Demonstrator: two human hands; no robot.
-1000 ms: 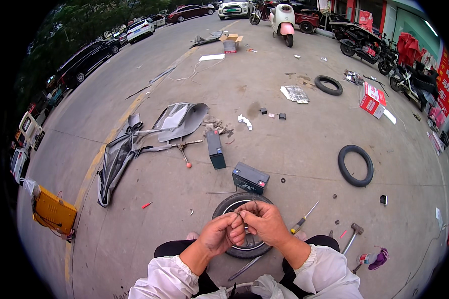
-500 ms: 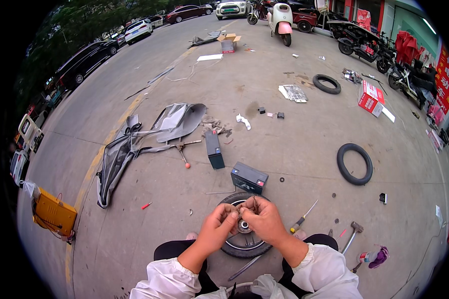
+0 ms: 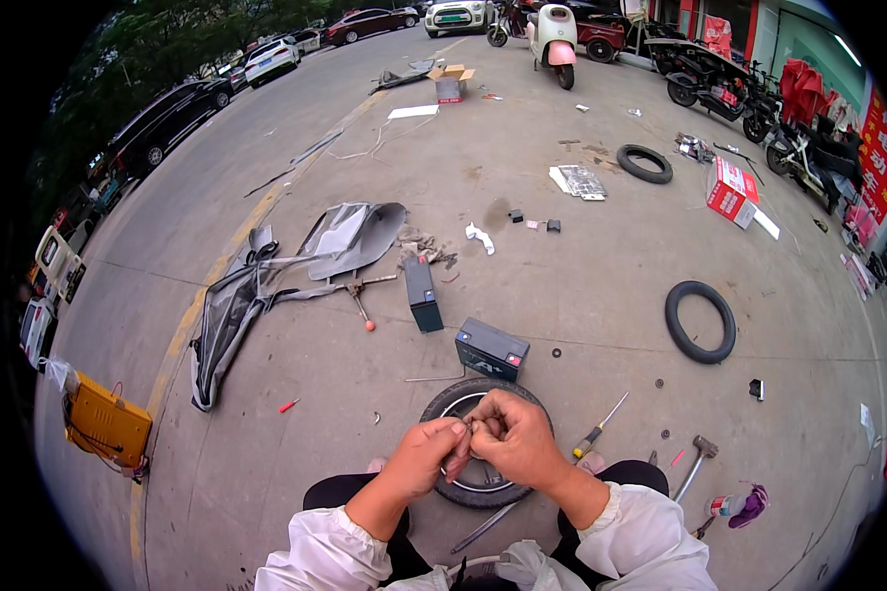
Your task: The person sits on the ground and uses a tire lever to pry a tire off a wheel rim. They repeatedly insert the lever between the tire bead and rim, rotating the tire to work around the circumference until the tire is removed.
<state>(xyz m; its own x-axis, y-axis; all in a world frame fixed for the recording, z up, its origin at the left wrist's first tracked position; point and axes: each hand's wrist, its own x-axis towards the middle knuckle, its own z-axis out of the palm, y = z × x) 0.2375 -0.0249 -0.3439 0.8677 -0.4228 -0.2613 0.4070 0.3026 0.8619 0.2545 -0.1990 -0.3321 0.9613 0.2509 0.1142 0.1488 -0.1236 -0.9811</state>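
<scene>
My left hand point(image 3: 428, 452) and my right hand point(image 3: 511, 434) meet above a wheel with a black tyre point(image 3: 541, 395) lying flat on the ground between my feet. The fingers of both are pinched together, tip against tip. Whatever is between them is too small and too covered to make out. The hands hide the wheel's hub and much of its rim. Just beyond the wheel stands a dark battery point(image 3: 493, 350); a second battery point(image 3: 424, 294) is farther off to the left. A screwdriver point(image 3: 599, 427) with a yellow and black handle lies to the right of my right hand.
A hammer point(image 3: 697, 467) lies at the right, with a loose tyre point(image 3: 701, 323) beyond it. A metal bar point(image 3: 483, 529) is near my feet. Grey sheeting point(image 3: 248, 313) and a yellow box-shaped device point(image 3: 108, 421) are at the left. Scooters point(image 3: 556, 44) are parked farther back.
My right hand has turned and its fingers have curled in more. My left hand has shifted slightly left and down. The things on the ground have stayed put.
</scene>
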